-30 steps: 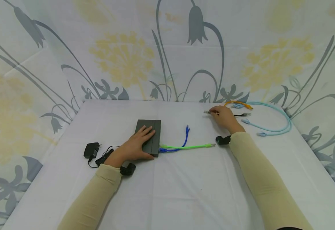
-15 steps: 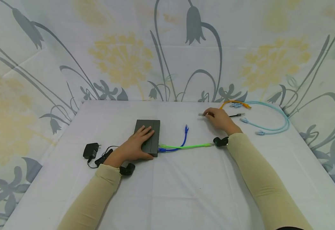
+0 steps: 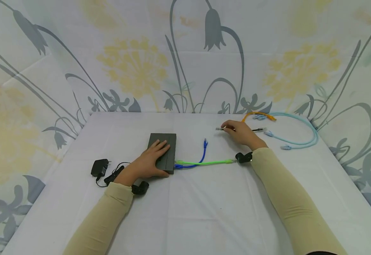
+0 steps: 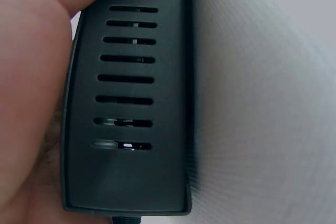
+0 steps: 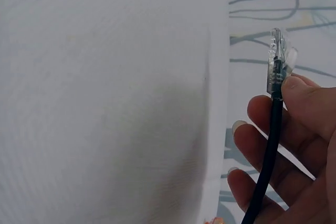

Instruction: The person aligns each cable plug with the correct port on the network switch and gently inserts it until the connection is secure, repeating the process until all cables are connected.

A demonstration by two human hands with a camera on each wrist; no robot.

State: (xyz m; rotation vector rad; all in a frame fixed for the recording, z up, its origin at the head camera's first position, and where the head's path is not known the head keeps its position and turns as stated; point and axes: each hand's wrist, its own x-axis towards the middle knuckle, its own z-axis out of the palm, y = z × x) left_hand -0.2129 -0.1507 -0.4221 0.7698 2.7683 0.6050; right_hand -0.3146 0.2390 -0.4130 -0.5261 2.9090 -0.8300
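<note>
— Carried the black cable (image 3: 259, 129) a little farther left since a second ago, nearer the dark grey box (image 3: 167, 161), with the right hand (image 3: 241, 134).

— Holding it how?

— Pinches it between thumb and finger at the clear plug (image 5: 276, 64), aiming that plug left. Leaves the other end showing to the right of the hand.

— And with the left hand (image 3: 151, 161)? Changed at all?

— Rests it in the same place on top of the box, with fingers spread wide and thumb along the near edge, beside a row of vent slots (image 4: 126, 79).

— Where to find the box itself?

— Lies flat on the bench (image 3: 192, 212), left of the middle, with the blue cable (image 3: 203, 154) and the green cable (image 3: 215, 163) running from its right side and crossing partway.

— What else to note?

— See the black adapter (image 3: 100, 167) on the left, near its bundled cord (image 3: 114, 174). See also the orange cable (image 3: 257, 113) and the light-blue cable (image 3: 315, 134) at the back right, beyond the right hand, with the latter bent in a wide curve.
</note>
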